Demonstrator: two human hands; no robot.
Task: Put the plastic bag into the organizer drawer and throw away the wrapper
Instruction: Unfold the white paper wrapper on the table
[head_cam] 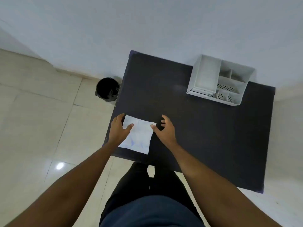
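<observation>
A flat white plastic bag with faint blue markings lies at the near left corner of the dark table. My left hand rests at the bag's left edge, fingers spread, its thumb lying on the bag. At the bag's upper right corner is my right hand, fingers apart and its thumb touching that corner. Neither hand has lifted the bag. The white organizer stands at the table's far right, its drawers on the left side and open compartments on the right. I cannot tell a separate wrapper from the bag.
A black bin lined with a dark bag stands on the tiled floor just left of the table's far corner. A white wall runs behind the table. My legs are at the table's near edge.
</observation>
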